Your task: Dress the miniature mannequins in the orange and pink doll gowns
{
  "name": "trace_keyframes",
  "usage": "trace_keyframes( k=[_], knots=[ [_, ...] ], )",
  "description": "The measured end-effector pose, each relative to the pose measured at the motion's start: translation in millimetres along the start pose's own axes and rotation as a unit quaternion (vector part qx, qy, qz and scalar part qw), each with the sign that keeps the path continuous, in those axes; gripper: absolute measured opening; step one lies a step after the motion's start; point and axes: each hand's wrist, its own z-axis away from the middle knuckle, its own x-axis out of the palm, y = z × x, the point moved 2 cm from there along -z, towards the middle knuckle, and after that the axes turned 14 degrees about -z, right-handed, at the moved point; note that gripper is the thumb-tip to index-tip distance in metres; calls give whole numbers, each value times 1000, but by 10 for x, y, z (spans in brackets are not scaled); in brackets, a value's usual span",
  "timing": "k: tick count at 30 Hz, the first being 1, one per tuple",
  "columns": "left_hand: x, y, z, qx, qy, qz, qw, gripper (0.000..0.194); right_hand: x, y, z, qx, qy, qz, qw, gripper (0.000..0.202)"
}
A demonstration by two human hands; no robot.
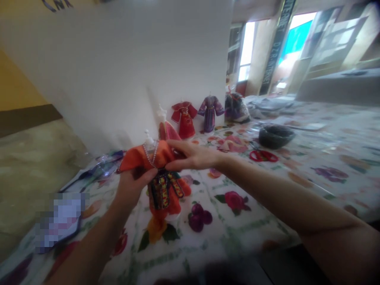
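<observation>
Through the head camera I see the orange dress (164, 152) between my two hands, on a little white stand (149, 141). My left hand (130, 188) has its thumb at the waist; its other fingers are hidden, so I can't tell if they pinch. My right hand (197, 155) touches the other side, thumb and pointing finger apart; I can't tell if they grip. Past my right fingers stand a red dress (187, 122) and a purple robe (209, 114).
</observation>
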Motion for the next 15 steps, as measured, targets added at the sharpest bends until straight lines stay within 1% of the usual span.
trace_keyframes(
  k=[3,7,9,12,15],
  knots=[
    [14,-10,18,4,-4,7,1000,44,47,5,27,-2,3,35,999,32],
    [40,21,35,14,-5,18,1000,45,94,11,42,0,22,68,997,19],
    [47,35,37,14,-3,11,1000,44,114,-1,37,-18,38,82,996,17],
    [53,43,63,4,8,-3,1000,42,150,-47,29,-60,56,106,991,19],
    [28,40,182,0,38,-27,999,42,212,-123,65,-88,59,139,985,18]
  ],
)
